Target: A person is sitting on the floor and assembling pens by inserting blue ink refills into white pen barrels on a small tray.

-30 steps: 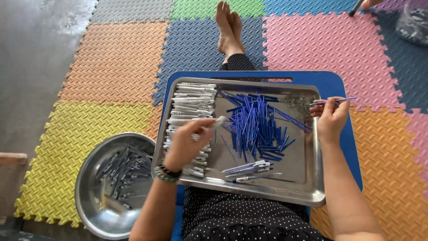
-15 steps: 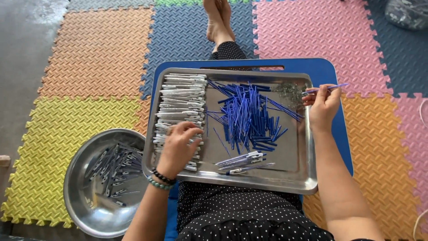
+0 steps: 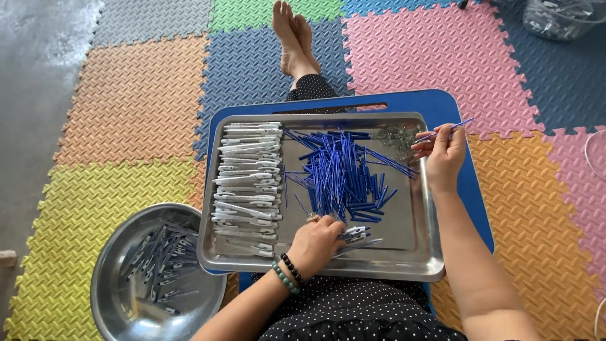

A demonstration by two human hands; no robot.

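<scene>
Steel makes up the one tray [image 3: 416, 268] at centre frame, holding a stack of white pen barrels [image 3: 247, 180], too many to count, and a heap of blue refills [image 3: 341, 173]. Low in the tray, the left hand [image 3: 319, 243] curls over a few assembled pens [image 3: 356, 235]. At upper right, the right hand [image 3: 444, 151] pinches one blue refill [image 3: 449, 129]. One round steel bowl [image 3: 110, 297] sits lower left.
</scene>
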